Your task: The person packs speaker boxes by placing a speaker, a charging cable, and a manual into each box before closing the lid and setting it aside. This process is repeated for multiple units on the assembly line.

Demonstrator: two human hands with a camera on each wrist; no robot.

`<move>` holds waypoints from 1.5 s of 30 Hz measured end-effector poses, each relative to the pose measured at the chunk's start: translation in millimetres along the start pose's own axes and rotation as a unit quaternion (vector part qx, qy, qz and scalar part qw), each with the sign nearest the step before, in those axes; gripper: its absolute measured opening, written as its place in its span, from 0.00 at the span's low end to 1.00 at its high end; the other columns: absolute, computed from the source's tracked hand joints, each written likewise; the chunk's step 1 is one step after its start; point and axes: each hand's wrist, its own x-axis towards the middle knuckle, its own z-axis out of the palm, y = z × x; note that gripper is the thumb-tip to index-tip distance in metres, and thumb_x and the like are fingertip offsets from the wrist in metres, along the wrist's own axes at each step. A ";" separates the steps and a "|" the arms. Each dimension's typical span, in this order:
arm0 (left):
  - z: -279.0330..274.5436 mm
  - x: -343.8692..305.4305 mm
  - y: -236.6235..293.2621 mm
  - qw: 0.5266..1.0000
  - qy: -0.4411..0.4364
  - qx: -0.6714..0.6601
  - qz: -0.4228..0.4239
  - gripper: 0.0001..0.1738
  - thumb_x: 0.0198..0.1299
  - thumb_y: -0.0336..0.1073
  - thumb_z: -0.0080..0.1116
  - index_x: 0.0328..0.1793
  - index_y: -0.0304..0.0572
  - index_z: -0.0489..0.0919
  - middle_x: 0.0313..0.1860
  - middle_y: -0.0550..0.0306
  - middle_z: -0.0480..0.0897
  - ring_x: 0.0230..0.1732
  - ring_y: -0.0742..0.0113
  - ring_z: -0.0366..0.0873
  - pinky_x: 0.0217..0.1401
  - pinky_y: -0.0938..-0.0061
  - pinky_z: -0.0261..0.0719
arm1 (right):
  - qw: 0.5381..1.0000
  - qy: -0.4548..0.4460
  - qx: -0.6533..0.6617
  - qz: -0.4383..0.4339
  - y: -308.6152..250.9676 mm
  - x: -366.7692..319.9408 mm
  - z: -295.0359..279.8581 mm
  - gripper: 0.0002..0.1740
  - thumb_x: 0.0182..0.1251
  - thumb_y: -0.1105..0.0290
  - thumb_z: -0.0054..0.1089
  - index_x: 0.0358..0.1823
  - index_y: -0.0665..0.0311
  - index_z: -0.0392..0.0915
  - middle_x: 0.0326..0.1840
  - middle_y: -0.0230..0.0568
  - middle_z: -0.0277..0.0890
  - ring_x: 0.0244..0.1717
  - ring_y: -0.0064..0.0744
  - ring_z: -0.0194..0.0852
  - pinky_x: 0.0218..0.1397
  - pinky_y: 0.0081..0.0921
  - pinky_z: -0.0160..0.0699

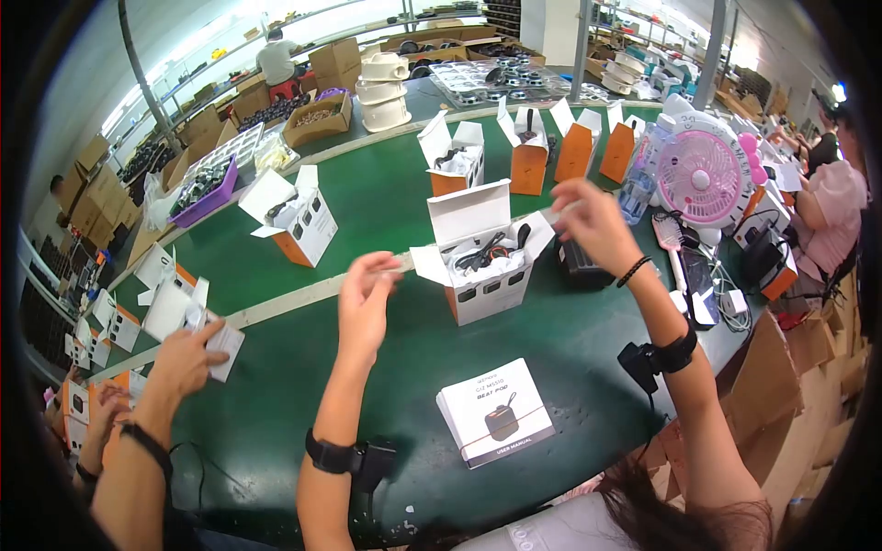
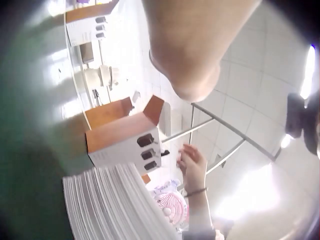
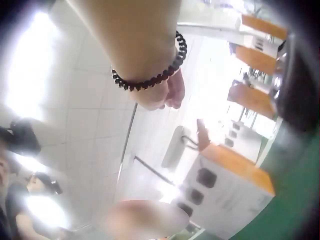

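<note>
The open box stands upright on the green surface, mouth up and rear flap raised on the far side. The left hand and right hand hover either side of it with fingers curled. I cannot tell whether either grip pinches anything.

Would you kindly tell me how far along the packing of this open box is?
Done: black cables already sit in the open box. In hand: the left hand and right hand hover beside it; any grip is unclear. Left: its flaps stand open, manuals lie outside.
</note>
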 end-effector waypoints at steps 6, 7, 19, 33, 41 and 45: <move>71.9 14.1 -15.0 0.982 -0.110 -0.148 -0.051 0.23 0.63 0.31 0.59 0.63 0.37 0.69 0.58 0.55 0.76 0.62 0.69 0.71 0.66 0.70 0.66 | 0.891 -0.144 0.407 0.137 26.0 0.6 58.4 0.17 0.65 0.71 0.64 0.52 0.63 0.69 0.41 0.27 0.76 0.40 0.16 0.72 0.48 0.19 0.71; 68.1 9.9 -16.8 0.984 -0.061 -0.164 -0.032 0.26 0.60 0.30 0.61 0.64 0.36 0.68 0.56 0.55 0.76 0.61 0.69 0.72 0.65 0.70 0.67 | 0.905 -0.106 0.388 0.136 13.7 -4.1 75.7 0.21 0.64 0.72 0.64 0.56 0.62 0.67 0.45 0.30 0.75 0.42 0.16 0.72 0.48 0.19 0.71; 52.0 2.8 9.8 0.916 -0.113 0.213 0.320 0.21 0.56 0.24 0.50 0.57 0.40 0.80 0.59 0.48 0.79 0.69 0.48 0.68 0.70 0.57 0.63 | 0.943 -0.209 0.216 -0.147 19.4 -6.2 43.6 0.19 0.65 0.74 0.48 0.55 0.61 0.81 0.72 0.43 0.63 0.69 0.37 0.62 0.69 0.32 0.61; 32.0 -0.4 -5.2 0.822 -0.161 0.420 0.350 0.27 0.62 0.32 0.52 0.69 0.47 0.71 0.72 0.55 0.69 0.77 0.45 0.54 0.76 0.49 0.47 | 0.957 -0.171 0.019 -0.235 15.1 -22.0 62.5 0.30 0.55 0.80 0.64 0.61 0.54 0.75 0.70 0.43 0.65 0.67 0.49 0.65 0.67 0.39 0.70; 13.2 3.3 -29.7 0.895 0.015 0.347 0.279 0.28 0.62 0.32 0.54 0.69 0.40 0.67 0.74 0.43 0.59 0.72 0.42 0.59 0.73 0.54 0.55 | 0.931 0.070 -0.288 -0.213 35.6 46.9 98.7 0.29 0.54 0.69 0.67 0.61 0.48 0.73 0.64 0.40 0.68 0.55 0.48 0.74 0.57 0.41 0.74; -11.4 -7.2 -50.9 0.926 0.033 0.301 0.226 0.21 0.61 0.31 0.56 0.62 0.42 0.74 0.66 0.44 0.65 0.66 0.44 0.65 0.68 0.58 0.63 | 0.823 0.096 -0.544 -0.132 38.7 103.3 134.2 0.35 0.56 0.62 0.67 0.66 0.41 0.66 0.70 0.35 0.60 0.64 0.51 0.65 0.58 0.56 0.66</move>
